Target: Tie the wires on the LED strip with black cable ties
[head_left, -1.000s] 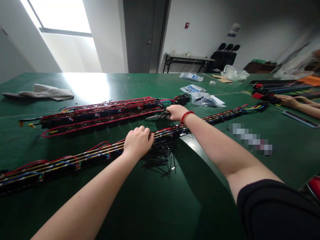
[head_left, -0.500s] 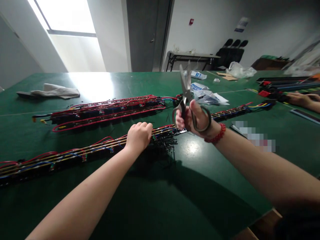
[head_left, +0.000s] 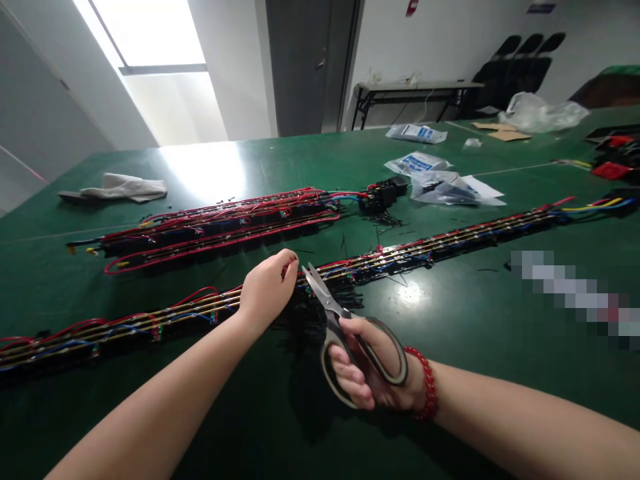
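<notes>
A long black strip with brass-coloured rods and red and blue wires [head_left: 445, 248] runs across the table. My left hand [head_left: 269, 283] is closed over its middle; the undersides of the fingers are hidden. In my right hand [head_left: 375, 353] is a pair of scissors [head_left: 327, 303] with dark handles, fingers and thumb through the loops. The blades are slightly parted, their tips just right of my left fingers and over the strip. Thin black offcuts [head_left: 345, 298] lie under and beside the blades.
Behind lies a bundle of similar wired strips [head_left: 220, 227] with a black connector [head_left: 385, 195] at its right end. Plastic packets [head_left: 450, 187], a crumpled clear bag [head_left: 543, 117] and a grey cloth [head_left: 125, 187] rest on the green table [head_left: 240, 427]. Red and black parts [head_left: 615, 160] are at far right.
My right hand has brought the scissors down and left from above the strip to beside my left hand. The left hand stays at the strip. The view has turned, and another person's hands have left it.
</notes>
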`<state>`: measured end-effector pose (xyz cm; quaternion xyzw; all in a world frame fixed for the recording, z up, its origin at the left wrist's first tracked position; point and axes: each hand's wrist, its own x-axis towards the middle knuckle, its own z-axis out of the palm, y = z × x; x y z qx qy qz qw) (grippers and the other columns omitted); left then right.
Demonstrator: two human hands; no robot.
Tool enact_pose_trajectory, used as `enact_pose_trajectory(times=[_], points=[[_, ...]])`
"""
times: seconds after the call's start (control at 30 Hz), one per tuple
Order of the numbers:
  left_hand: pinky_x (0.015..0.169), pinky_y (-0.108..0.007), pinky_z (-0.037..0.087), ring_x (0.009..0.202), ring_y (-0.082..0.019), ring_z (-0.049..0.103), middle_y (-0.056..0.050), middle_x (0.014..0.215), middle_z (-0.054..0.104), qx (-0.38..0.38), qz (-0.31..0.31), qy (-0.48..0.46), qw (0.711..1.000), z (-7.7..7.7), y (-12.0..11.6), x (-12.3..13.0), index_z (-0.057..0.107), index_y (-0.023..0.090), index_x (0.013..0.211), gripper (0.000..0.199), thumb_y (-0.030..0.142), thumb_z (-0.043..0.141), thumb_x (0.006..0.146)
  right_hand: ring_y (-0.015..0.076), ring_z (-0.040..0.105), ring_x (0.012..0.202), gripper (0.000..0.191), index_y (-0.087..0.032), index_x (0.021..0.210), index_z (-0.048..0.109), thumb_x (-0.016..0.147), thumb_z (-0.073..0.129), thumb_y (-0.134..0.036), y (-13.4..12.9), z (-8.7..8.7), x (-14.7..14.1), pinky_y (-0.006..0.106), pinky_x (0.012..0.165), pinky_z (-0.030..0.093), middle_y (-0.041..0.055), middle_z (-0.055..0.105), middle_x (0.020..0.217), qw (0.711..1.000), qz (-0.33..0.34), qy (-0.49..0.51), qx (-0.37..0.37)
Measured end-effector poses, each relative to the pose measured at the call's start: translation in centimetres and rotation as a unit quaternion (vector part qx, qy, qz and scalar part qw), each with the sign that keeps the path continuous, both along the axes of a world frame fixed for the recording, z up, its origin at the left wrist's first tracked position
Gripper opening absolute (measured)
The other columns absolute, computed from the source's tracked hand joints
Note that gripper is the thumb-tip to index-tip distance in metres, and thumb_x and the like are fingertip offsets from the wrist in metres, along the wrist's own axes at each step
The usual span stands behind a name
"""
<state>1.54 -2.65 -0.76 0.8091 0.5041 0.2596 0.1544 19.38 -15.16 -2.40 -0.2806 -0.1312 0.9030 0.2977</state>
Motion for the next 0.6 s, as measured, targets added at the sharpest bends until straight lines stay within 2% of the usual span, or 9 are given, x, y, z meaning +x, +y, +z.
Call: enact_pose_trajectory(times=[0.07, 0.17, 0.37, 0.6], points=[[0.072, -0.029, 0.043, 0.08, -0.018, 0.066, 0.0, 0.089, 0.072, 0.004, 0.005, 0.004, 1.0, -0.1, -0.1, 0.1, 0.06, 0.025, 0.098, 0.02, 0.032, 0.042, 0.099, 0.0088, 0.049, 0.038, 0.057, -0.015, 0.066, 0.058, 0.094, 0.038, -0.061, 0.0, 0.0, 0.4, 0.018, 0.037, 0.044, -0.0027, 0.049, 0.047, 0.998, 0.018, 0.018, -0.055], [0.073, -0.029, 0.043, 0.082, -0.018, 0.065, -0.001, 0.091, 0.072, 0.029, -0.005, 0.012, 0.999, -0.4, -0.3, 0.0, 0.06, 0.024, 0.098, 0.021, 0.032, 0.041, 0.1, 0.009, 0.05, 0.037, 0.063, -0.015, 0.065, 0.059, 0.097, 0.029, -0.06, 0.2, 0.0, 0.6, 0.018, 0.036, 0.045, -0.0017, 0.049, 0.046, 0.994, 0.026, 0.043, -0.096], [0.076, -0.028, 0.045, 0.083, -0.017, 0.063, -0.002, 0.091, 0.068, 0.084, -0.023, -0.018, 0.996, -1.0, -0.3, -0.1, 0.062, 0.022, 0.094, 0.019, 0.029, 0.045, 0.099, 0.0084, 0.052, 0.038, 0.061, -0.013, 0.067, 0.061, 0.098, 0.036, -0.058, 0.8, -0.2, 0.4, 0.017, 0.036, 0.047, -0.0017, 0.052, 0.047, 0.992, 0.027, 0.093, -0.081], [0.081, -0.032, 0.046, 0.087, -0.019, 0.06, -0.004, 0.092, 0.063, 0.174, -0.032, -0.013, 0.984, -1.4, -0.1, -0.2, 0.065, 0.021, 0.091, 0.017, 0.027, 0.051, 0.097, 0.0075, 0.051, 0.038, 0.055, -0.013, 0.069, 0.059, 0.097, 0.043, -0.058, 1.2, -0.4, 0.0, 0.016, 0.037, 0.048, -0.0032, 0.052, 0.048, 0.992, 0.017, 0.103, -0.064]])
